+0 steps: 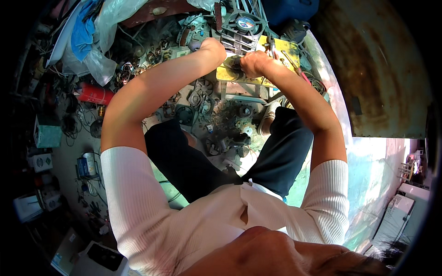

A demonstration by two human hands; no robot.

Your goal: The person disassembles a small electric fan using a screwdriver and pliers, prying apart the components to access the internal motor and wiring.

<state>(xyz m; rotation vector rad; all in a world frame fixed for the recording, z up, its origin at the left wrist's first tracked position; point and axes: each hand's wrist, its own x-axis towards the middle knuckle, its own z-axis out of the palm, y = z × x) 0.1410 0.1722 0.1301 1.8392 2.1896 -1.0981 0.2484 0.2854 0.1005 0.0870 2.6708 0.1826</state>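
Both my arms reach out to a low yellow stool (pixel 237 77) at the top middle. Over its left edge is my left hand (pixel 213 50), fingers curled in and mostly hidden behind the back of the hand. My right hand (pixel 254 63) is closed above the stool top, beside a small dark part (pixel 235 62). What each hand grips is too hidden to name. Pliers (pixel 271 44) lie on the stool just beyond my right hand, and a thin tool with a red handle (pixel 304 76) rests at its right edge. A grey fan frame (pixel 245 25) with a round label stands behind.
Motor parts and scrap (pixel 200 94) cover the floor between my legs and to the left. A red cylinder (pixel 94 94) lies at left, near plastic bags (pixel 99 66). A blue container (pixel 287 10) stands behind the stool; a large rusty panel (pixel 377 69) rises at right.
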